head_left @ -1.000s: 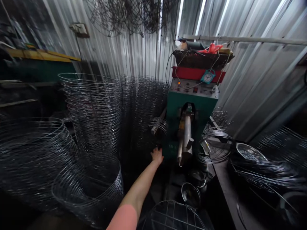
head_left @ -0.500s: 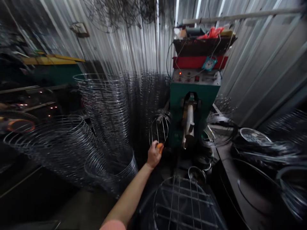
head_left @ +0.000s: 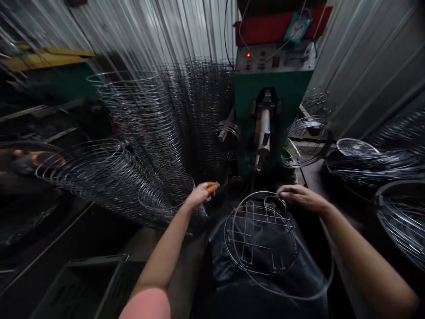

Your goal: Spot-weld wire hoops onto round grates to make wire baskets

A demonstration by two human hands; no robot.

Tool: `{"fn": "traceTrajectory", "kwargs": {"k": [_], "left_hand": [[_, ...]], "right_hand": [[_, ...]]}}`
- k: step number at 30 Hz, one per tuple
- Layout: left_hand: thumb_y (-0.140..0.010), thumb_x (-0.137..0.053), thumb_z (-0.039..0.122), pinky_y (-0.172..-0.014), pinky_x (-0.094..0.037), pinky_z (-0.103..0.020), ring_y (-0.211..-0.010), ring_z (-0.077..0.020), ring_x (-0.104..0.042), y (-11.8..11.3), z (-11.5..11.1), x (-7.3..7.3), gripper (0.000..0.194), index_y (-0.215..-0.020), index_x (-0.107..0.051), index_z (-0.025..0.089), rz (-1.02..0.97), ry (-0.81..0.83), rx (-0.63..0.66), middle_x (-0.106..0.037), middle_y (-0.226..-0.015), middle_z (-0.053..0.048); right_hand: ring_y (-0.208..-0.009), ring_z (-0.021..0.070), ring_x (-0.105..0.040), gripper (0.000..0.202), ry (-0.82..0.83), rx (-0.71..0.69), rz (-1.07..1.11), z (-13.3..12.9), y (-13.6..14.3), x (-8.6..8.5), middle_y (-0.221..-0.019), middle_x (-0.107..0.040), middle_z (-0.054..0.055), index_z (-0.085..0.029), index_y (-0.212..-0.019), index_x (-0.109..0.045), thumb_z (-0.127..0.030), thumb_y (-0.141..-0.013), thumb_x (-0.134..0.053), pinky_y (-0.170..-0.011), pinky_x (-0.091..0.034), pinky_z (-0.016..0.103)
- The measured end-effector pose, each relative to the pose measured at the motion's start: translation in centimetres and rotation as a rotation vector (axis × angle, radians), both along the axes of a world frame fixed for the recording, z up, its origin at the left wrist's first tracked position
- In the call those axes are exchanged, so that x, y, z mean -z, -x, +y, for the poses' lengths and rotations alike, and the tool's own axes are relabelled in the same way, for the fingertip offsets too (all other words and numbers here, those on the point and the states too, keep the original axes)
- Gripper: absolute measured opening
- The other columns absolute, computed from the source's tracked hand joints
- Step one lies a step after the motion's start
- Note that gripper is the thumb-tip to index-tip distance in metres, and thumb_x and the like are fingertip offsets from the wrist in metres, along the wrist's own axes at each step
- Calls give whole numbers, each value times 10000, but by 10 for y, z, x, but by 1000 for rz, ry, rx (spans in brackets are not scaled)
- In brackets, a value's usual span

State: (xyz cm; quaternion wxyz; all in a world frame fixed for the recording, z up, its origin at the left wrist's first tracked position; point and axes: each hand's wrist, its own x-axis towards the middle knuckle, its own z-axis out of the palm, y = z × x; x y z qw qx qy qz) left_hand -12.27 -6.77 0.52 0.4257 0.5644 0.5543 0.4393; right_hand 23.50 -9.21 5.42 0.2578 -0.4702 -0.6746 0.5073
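My right hand (head_left: 300, 197) pinches the upper edge of a large wire ring (head_left: 308, 297), which hangs tilted over my lap. Inside the ring's outline, a round wire grid (head_left: 255, 232) of crossed rods rests on the dark apron (head_left: 219, 270). My left hand (head_left: 201, 196) is held out to the left of the grid, its fingers closed and orange coverings on the fingertips. Whether anything thin is between them is too dark to make out. In front of both hands, the rod-like electrode arm (head_left: 264, 137) sticks out of a green machine (head_left: 245, 95).
Tall stacks of wire rings (head_left: 142, 115) stand at the left, some leaning close to my left arm. A ring bundle (head_left: 229, 131) hangs beside the machine. Wire coils (head_left: 381, 166) and a round tub (head_left: 378, 201) are at the right. A crate (head_left: 116, 274) sits lower left.
My left hand has drawn back and left; the round wire piece before it is no longer there. My right hand has come into view with a large wire ring. The view has tipped down.
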Motion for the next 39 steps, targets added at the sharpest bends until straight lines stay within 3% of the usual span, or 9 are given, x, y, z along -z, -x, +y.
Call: {"fn": "traceTrajectory", "kwargs": {"k": [4,8,12,15,18,22,26,33,39], "left_hand": [[-708,-622,479,-317,-180,-145,-315,-25,-407,-21,-32,66,405,-907,-632,127,-117,508,206,-569,-544,28],[-728,-561,550,-320,-192,-146,-365,-28,-438,-30,-53,94,528,-1053,-570,134,-211,588,222,-560,-626,25],[-685,-613,558,-339,-221,-144,-419,-30,-447,-30,-65,95,616,-1140,-539,149,-328,579,227,-534,-660,33],[-652,-663,527,-360,-233,-144,-448,-27,-436,-28,-71,91,659,-1173,-530,146,-369,573,214,-522,-666,37],[-631,-711,460,-391,-239,-141,-460,-19,-402,-28,-75,88,687,-1212,-514,151,-342,570,233,-502,-638,51],[-618,-728,432,-405,-231,-149,-449,-18,-361,-34,-79,85,748,-1254,-476,131,-353,573,200,-467,-582,68],[-625,-724,413,-403,-203,-160,-444,-25,-358,-38,-81,83,744,-1263,-471,128,-359,571,164,-462,-555,68],[-637,-713,406,-421,-196,-176,-445,-31,-321,-33,-87,75,702,-1251,-502,139,-386,548,137,-479,-551,61],[-679,-685,391,-477,-286,-169,-471,-29,-363,-35,-91,85,638,-1256,-502,187,-333,518,152,-625,-716,24]], "right_hand": [[-568,117,-510,424,160,-78,36,39,39,58,-614,-603,-14,-151,-747,-678,-552,-611,-669,-566,-424,242],[-598,141,-551,392,243,-27,9,46,41,97,-637,-638,1,-154,-731,-691,-517,-583,-704,-596,-454,259],[-734,199,-615,432,168,334,37,16,8,111,-792,-688,42,-168,-842,-708,-540,-626,-672,-672,-492,292],[-859,225,-631,430,154,590,43,-33,-22,119,-913,-695,52,-191,-920,-699,-533,-667,-637,-747,-505,310],[-878,233,-641,417,241,737,81,-86,-33,129,-895,-702,56,-204,-938,-691,-520,-672,-633,-763,-514,328],[-816,240,-655,429,336,757,208,-124,-20,138,-848,-705,69,-194,-964,-677,-495,-658,-668,-715,-532,343],[-811,245,-652,494,229,851,267,-124,-5,133,-838,-701,64,-179,-1047,-644,-473,-652,-685,-706,-536,357],[-1021,266,-588,445,-45,813,-36,-125,2,106,-1035,-672,71,-203,-1103,-636,-474,-755,-568,-903,-451,409],[-1093,258,-551,466,-64,780,-68,-133,2,130,-1156,-623,55,-212,-1149,-611,-464,-766,-530,-976,-399,405]]}}
